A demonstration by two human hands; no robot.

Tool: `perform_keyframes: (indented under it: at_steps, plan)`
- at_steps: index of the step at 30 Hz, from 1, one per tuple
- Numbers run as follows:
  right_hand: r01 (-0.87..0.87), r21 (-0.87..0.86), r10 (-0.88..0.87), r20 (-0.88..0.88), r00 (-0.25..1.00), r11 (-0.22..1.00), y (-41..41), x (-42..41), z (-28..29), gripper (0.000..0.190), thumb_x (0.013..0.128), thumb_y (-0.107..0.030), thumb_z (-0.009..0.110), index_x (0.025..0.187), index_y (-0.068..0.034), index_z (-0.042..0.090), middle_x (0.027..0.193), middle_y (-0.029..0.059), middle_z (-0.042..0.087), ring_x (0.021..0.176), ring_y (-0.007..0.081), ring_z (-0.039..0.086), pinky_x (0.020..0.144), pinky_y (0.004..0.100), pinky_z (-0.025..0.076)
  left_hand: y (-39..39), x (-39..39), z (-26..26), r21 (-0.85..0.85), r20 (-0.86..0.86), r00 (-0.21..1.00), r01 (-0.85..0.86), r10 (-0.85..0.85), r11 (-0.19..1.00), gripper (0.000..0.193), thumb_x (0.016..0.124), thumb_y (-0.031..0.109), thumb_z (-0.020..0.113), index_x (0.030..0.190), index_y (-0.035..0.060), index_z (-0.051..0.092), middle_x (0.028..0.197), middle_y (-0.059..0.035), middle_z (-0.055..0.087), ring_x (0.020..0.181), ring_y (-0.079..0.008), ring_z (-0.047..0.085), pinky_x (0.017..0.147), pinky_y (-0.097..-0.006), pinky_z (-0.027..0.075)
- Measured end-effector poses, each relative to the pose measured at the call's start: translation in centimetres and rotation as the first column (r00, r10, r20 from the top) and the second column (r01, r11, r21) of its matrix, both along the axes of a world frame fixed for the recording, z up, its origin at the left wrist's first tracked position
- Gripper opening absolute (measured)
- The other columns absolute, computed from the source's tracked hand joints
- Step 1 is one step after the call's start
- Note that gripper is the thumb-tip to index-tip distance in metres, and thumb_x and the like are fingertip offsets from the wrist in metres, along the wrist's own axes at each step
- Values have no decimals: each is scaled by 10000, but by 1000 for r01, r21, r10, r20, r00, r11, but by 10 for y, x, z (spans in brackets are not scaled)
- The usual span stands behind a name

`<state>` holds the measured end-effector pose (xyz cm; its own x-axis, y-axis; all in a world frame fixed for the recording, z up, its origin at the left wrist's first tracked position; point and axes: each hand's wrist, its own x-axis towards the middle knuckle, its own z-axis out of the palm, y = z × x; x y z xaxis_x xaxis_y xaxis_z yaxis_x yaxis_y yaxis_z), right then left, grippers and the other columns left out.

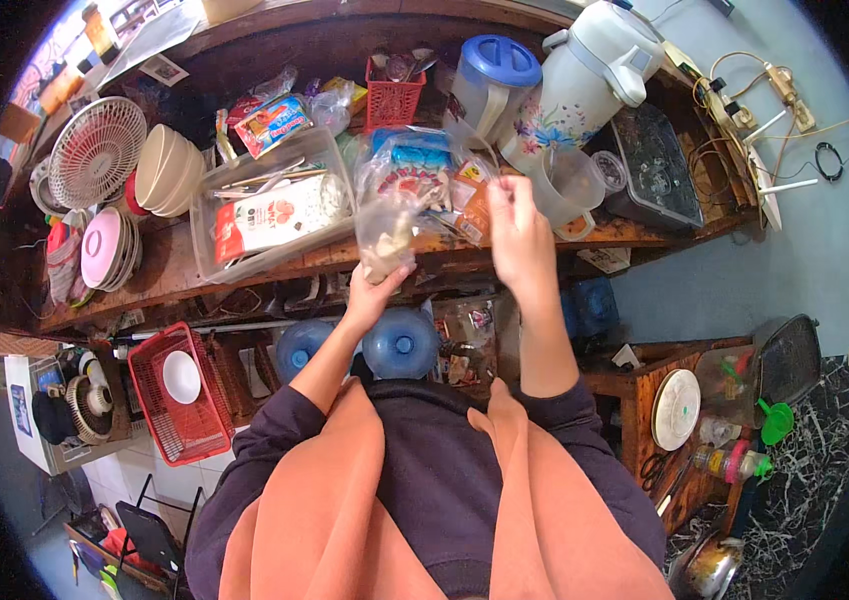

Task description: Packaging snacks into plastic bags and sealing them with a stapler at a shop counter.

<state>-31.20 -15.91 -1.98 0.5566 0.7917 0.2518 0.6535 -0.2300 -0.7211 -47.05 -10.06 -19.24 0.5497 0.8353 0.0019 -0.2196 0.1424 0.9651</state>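
My left hand (375, 289) holds a clear plastic bag (387, 240) with pale lumpy pieces in its lower part, just in front of the wooden shelf. To its right my right hand (518, 232) is raised with its fingertips pinched together near the bag's upper side; whether they grip its thin plastic cannot be told. Behind the bag lie more packets, one blue and white (420, 150) and one orange (473, 191). Left of my left hand, a clear plastic bin (274, 262) holds a red and white box (274, 216) and utensils.
A blue-lidded pitcher (499, 64), a floral thermos dispenser (589, 67) and a clear plastic jug (570, 187) stand to the right on the shelf. Stacked bowls (169, 172) and a white basket (98, 150) stand left. Large blue water bottles (400, 343) are below the shelf.
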Motion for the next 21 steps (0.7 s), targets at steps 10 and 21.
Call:
perform_keyframes:
  at_steps: [10,21]
  plan:
    - [145,-467,64,402,913,872,14,-13,-98,299,833,-108,403,1065,47,511,930,212,526,705,328,599,609,390,501,28,-23,6,184,-182,966,-151,185,971,370,759,113,638,1086,-6,514,1028,-62,585,935,-137,528,824,-261,384]
    - [238,-424,4,497,868,874,29,-17,-119,309,810,-113,456,1092,7,493,895,165,500,725,285,598,571,347,517,31,-10,3,226,64,911,-410,406,884,459,765,66,621,1174,-18,430,1054,-84,554,965,-148,510,836,-263,396]
